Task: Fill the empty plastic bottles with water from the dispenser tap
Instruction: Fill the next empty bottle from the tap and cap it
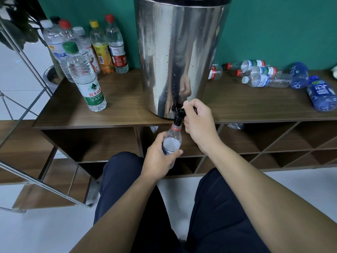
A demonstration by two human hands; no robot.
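Note:
A tall steel water dispenser (178,52) stands on the wooden shelf top (73,114), its black tap (177,115) hanging over the front edge. My left hand (160,157) grips a clear plastic bottle (172,141) with a red neck ring, held upright with its mouth right under the tap spout. My right hand (198,121) curls around the tap's black lever. Water shows inside the bottle up to about its shoulder.
Several capped upright bottles (102,46) stand left of the dispenser, one with a green cap (83,77) nearest. Several bottles (264,77) lie on their sides to the right. Open cubbyholes sit below the shelf top; a metal rack (27,88) is at left.

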